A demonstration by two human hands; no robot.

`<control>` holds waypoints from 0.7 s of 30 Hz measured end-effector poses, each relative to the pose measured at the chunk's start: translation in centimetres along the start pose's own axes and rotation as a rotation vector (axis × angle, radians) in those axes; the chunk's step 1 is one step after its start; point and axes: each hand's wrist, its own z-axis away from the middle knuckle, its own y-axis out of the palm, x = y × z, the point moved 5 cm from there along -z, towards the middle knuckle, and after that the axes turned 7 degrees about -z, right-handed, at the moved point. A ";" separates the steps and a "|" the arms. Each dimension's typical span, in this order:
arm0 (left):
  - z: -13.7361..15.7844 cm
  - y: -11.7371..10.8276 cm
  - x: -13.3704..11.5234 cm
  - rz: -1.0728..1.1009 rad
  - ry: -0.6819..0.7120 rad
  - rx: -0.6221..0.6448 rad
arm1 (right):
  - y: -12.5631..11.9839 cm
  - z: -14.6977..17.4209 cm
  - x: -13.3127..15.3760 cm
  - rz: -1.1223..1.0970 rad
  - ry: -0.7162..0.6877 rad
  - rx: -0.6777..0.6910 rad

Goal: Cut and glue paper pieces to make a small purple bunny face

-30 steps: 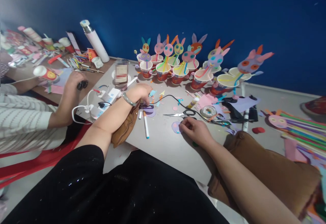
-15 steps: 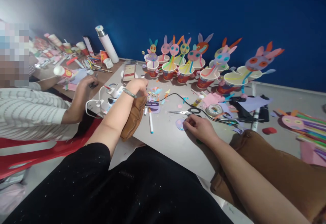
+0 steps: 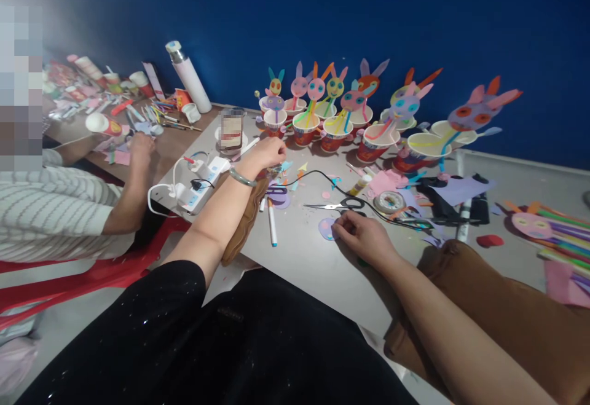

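My left hand hovers over small coloured paper scraps in front of the cups, its fingers curled together; what they hold, if anything, is hidden. My right hand rests on the table with its fingertips closed at the edge of a purple paper circle, which carries small pale spots. Just beyond it lie black-handled scissors. A white marker with a blue end and purple-handled scissors lie between my hands. A brown sleeve-like cloth is under my left forearm.
Paper cups with rabbit-faced paper figures line the blue wall. A roll of tape, glue stick and black cable sit at right. A power strip and phone lie left. A co-worker's hand works at the neighbouring table.
My left hand has moved a little to the right over the scraps. My right hand stays at the paper circle. The co-worker's hand has shifted left.
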 end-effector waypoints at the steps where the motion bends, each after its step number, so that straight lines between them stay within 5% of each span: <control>1: -0.1 0.1 0.1 0.001 0.009 0.001 | 0.0 0.0 0.0 -0.002 0.004 0.002; 10: -1.4 1.9 0.7 -0.105 -0.028 0.171 | 0.0 0.2 -0.1 0.026 0.060 0.029; 21: -1.4 1.9 0.0 -0.137 -0.003 0.223 | 0.0 0.5 0.0 0.026 0.017 0.030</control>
